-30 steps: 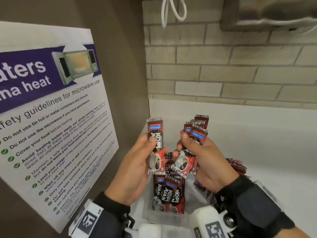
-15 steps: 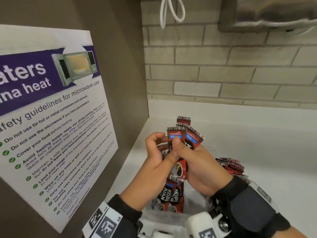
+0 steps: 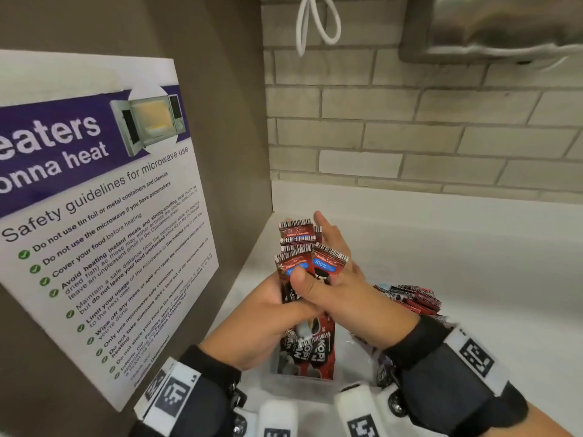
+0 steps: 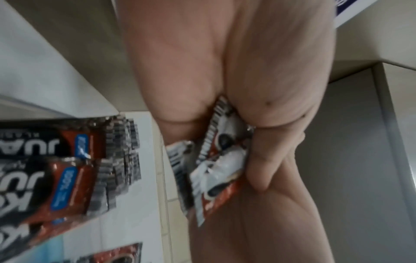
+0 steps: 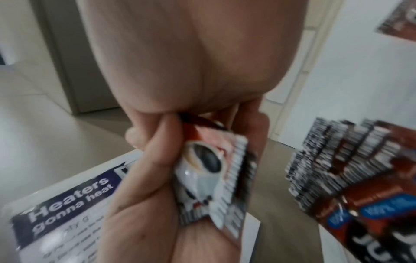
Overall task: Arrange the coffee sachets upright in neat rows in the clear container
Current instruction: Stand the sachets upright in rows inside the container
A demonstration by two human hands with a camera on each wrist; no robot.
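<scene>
1. I'm over a smooth white countertop (image 3: 473,279) w/ a low white upstand, tucked in a corner; pale brick wall (image 3: 410,137) behind, matte brown panel on the left.
2. Laminated white-and-purple microwave safety poster (image 3: 94,216) is on that panel; glossy, rectangular, text & a microwave pic.
3. White looped cord (image 3: 318,23) hangs on the brick up top; a dull metal housing (image 3: 492,26) sits top right, blurred.
4. Both hands are together above the box. My left hand (image 3: 268,323) is curled round the lower part of a bundle of red-and-black foil coffee sachets (image 3: 303,257): flat, crinkly, barcode-striped ends up, blue labels.
5. My right hand (image 3: 350,298) is clamped on the same bundle: thumb across the front, fingers behind.
6. Wrist cams: sachet ends w/ a printed white cup poke out btwn the palms (image 4: 216,142) (image 5: 209,169).
7. Clear plastic rectangular container (image 3: 303,389) is just below the hands; a few sachets stand upright inside.
8. Loose pile of the same sachets (image 3: 413,298) lies flat on the counter, just right of my right hand.
</scene>
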